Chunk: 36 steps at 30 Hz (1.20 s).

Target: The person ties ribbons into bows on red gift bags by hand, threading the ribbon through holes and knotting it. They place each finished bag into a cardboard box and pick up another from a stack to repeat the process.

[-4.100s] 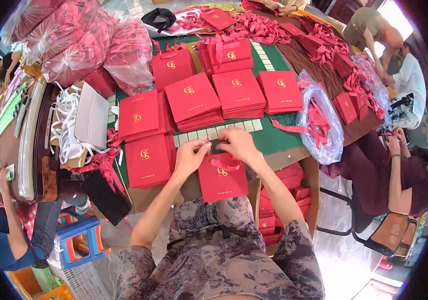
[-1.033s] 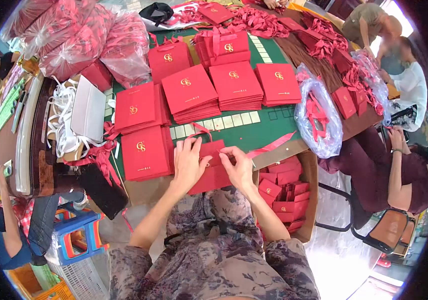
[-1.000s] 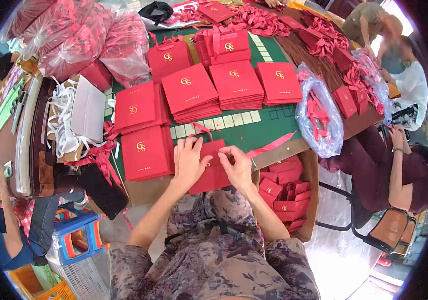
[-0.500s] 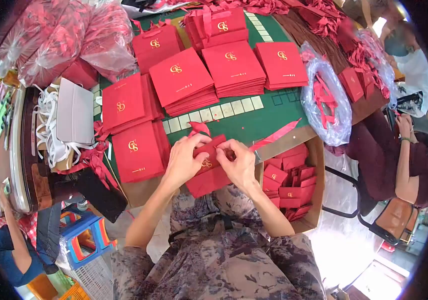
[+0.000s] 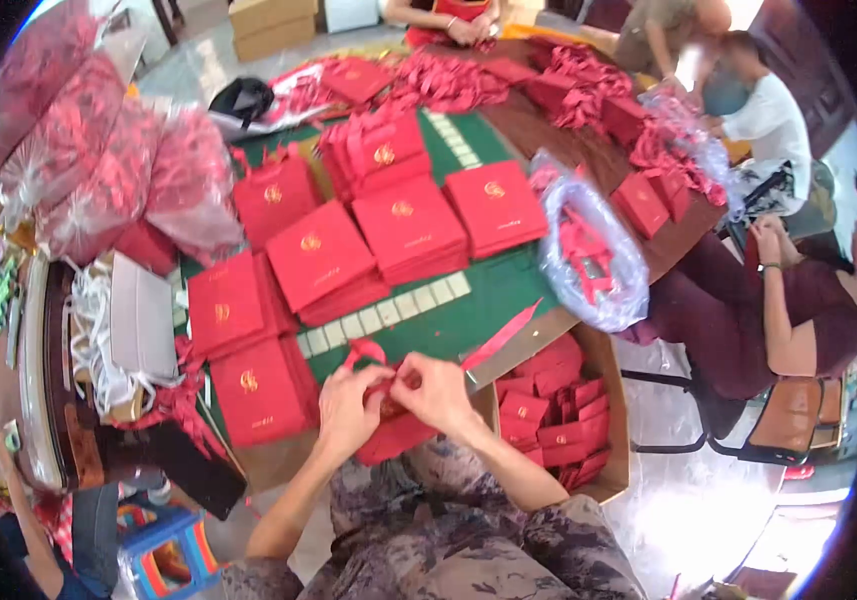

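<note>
A small red paper gift bag (image 5: 395, 438) is held low at the table's front edge, partly covered by my fingers. My left hand (image 5: 350, 410) is closed on its left side. A loop of red ribbon (image 5: 364, 351) rises just above my left fingertips. My right hand (image 5: 438, 398) is closed in a pinch at the bag's top, close to my left fingers. From beside it a red ribbon tail (image 5: 503, 335) runs up and to the right over the table. What exactly lies between the right fingertips is mostly hidden, but it looks like ribbon.
Stacks of red gift bags (image 5: 323, 255) stand on the green tabletop (image 5: 428, 325). At right, a cardboard box (image 5: 620, 430) holds many small red bags, below a plastic bag of ribbons (image 5: 596, 255). A grey box (image 5: 143, 315) with white straps is at left. Other people sit around the tables.
The camera view has tilted up and shifted, so the far table and more people show. My hands stay on the bag, the right fingers now nearer the left ones.
</note>
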Each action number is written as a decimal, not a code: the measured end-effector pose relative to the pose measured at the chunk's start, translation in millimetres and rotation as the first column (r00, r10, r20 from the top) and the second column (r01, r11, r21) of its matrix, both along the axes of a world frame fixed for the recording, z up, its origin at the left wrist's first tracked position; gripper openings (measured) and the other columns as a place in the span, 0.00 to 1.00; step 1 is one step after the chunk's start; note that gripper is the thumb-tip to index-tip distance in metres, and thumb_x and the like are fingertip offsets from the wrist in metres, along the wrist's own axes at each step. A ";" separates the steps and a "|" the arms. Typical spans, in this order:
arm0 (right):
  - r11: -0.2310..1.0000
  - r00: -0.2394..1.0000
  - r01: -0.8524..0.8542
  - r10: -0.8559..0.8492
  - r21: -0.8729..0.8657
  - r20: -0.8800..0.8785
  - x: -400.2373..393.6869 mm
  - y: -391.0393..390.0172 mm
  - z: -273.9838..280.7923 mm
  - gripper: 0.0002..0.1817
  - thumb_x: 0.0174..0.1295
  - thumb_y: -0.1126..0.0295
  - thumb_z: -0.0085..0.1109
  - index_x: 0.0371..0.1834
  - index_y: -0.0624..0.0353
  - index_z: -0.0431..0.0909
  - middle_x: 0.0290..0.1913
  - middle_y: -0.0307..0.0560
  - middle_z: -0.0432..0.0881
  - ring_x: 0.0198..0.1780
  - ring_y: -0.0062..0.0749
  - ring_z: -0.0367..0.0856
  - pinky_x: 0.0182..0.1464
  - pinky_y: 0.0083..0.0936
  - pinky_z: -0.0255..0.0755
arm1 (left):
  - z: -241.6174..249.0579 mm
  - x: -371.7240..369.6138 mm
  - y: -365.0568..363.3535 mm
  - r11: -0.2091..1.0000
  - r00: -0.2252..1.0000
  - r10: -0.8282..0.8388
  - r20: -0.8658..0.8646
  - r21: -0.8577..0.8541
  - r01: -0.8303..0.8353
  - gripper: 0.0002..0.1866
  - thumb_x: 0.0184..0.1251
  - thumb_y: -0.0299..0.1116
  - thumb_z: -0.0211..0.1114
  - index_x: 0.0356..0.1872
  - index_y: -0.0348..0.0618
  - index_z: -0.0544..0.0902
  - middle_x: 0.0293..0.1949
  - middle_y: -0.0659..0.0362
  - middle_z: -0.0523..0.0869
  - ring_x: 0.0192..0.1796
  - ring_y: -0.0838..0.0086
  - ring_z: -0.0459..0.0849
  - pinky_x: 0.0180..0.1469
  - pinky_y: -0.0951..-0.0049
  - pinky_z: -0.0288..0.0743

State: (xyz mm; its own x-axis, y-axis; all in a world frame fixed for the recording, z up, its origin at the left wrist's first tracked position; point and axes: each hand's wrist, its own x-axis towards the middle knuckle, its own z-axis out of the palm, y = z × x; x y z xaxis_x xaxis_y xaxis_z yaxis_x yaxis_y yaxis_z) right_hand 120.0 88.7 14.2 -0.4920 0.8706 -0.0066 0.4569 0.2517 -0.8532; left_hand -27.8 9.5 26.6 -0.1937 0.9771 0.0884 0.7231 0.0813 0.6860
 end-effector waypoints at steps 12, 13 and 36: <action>0.985 0.990 -0.117 0.126 0.123 -0.066 8.6 -6.1 0.8 0.09 0.63 0.68 0.67 0.38 0.60 0.78 0.30 0.47 0.85 0.32 0.38 0.87 0.35 0.32 0.79 | -21.9 -10.9 -3.7 0.998 0.918 -0.044 0.393 -0.026 0.059 0.17 0.55 0.30 0.76 0.44 0.38 0.81 0.37 0.52 0.90 0.41 0.67 0.89 0.45 0.69 0.81; 0.970 0.986 -0.151 0.162 0.188 -0.044 11.1 -2.9 3.3 0.07 0.64 0.69 0.65 0.38 0.59 0.78 0.32 0.47 0.84 0.36 0.44 0.85 0.38 0.35 0.78 | -16.8 -9.4 -3.3 0.997 0.915 0.016 0.404 -0.080 0.018 0.16 0.55 0.30 0.77 0.42 0.38 0.82 0.35 0.55 0.90 0.39 0.73 0.89 0.43 0.72 0.80; 0.572 0.574 -0.816 0.819 0.088 0.005 12.9 64.9 7.7 0.10 0.54 0.69 0.69 0.39 0.53 0.85 0.37 0.45 0.82 0.41 0.43 0.84 0.42 0.39 0.75 | -7.6 18.6 -20.1 0.911 0.945 -0.139 -0.296 0.336 0.239 0.07 0.52 0.29 0.74 0.33 0.47 0.86 0.30 0.59 0.83 0.36 0.62 0.79 0.40 0.61 0.70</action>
State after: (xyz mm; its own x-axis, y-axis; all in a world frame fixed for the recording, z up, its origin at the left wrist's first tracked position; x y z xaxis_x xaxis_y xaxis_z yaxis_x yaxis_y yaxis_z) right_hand 132.8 153.7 21.9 -0.9932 0.0951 0.0674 -0.0020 0.5641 -0.8257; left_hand -9.2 -10.6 18.9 0.0703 0.8826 0.4649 0.8559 -0.2927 0.4264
